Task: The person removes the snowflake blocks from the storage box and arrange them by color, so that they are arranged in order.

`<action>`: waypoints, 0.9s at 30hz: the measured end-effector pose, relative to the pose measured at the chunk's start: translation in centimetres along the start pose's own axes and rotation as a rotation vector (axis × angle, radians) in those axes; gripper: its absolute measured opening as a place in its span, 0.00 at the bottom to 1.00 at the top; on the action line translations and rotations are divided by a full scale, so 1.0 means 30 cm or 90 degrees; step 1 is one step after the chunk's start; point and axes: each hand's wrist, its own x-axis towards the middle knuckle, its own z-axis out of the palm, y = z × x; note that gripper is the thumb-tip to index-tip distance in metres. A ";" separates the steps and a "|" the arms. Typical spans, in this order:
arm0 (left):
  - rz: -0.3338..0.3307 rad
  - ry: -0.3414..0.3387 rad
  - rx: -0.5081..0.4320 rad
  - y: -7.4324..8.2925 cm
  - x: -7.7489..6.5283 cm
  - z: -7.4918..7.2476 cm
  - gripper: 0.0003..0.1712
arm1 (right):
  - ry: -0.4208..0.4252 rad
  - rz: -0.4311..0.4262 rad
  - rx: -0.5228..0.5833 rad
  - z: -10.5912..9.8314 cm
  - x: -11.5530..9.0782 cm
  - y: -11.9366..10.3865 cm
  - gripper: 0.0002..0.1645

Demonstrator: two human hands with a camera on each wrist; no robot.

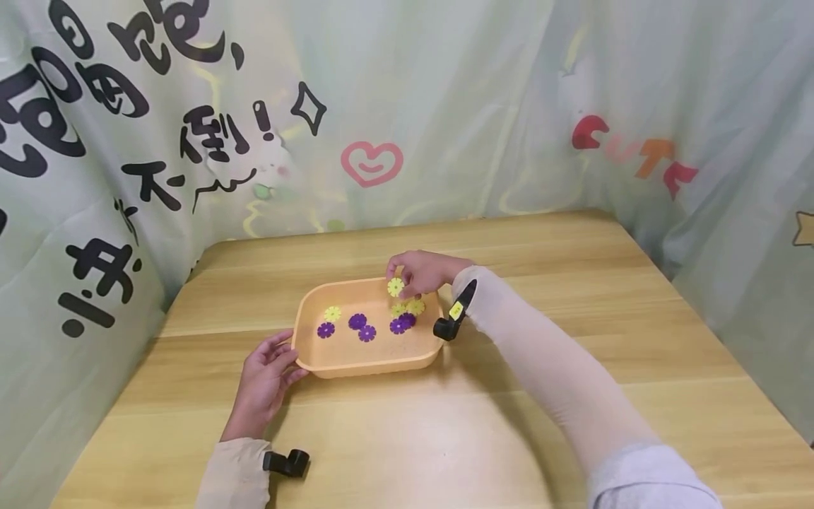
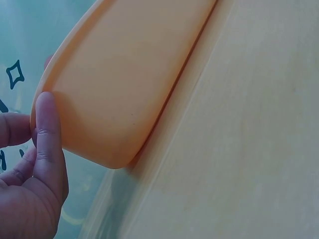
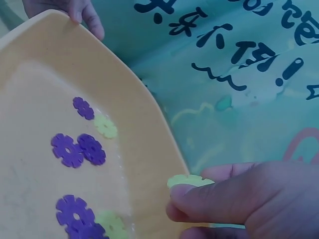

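Tray [image 1: 346, 355], pale orange with rounded corners, sits on the wooden counter [image 1: 407, 452] at the centre of the head view. The left hand [image 1: 266, 382], left of centre in the lower half, holds the tray's left end, its grip narrow, with the rim between thumb and fingers; the left wrist view shows this at its left edge. The right hand [image 1: 427, 272], just right of centre, hangs over the tray's far right corner, its grip pinching a yellow disc [image 1: 396, 287] with a notched, flower-like edge. At the lower right of the right wrist view, thumb and fingertips press that disc from both sides.

Inside the tray, toward its left in the head view, a loose yellow piece [image 1: 333, 313] lies near a single purple piece [image 1: 326, 330]. Right of these, a purple pair [image 1: 367, 333] lies touching. Under the right hand, more yellow pieces [image 1: 416, 306] lie beside overlapping purple pieces [image 1: 398, 326]. Black wrist cameras [image 1: 286, 464] are worn on both arms, over pale sleeves [image 1: 540, 353]. A light curtain [image 1: 470, 106] fills the upper frame, a pink heart [image 1: 372, 164] near its middle and dark lettering [image 1: 152, 182] at upper left
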 end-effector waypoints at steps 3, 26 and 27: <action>0.004 -0.003 0.008 -0.002 -0.001 -0.002 0.25 | 0.014 -0.002 -0.001 -0.012 -0.012 0.011 0.21; 0.000 0.007 -0.015 -0.009 0.002 -0.008 0.24 | 0.099 0.021 0.011 -0.077 -0.127 0.175 0.23; 0.000 0.005 -0.012 -0.008 0.001 -0.009 0.24 | 0.105 0.021 0.007 -0.078 -0.133 0.183 0.23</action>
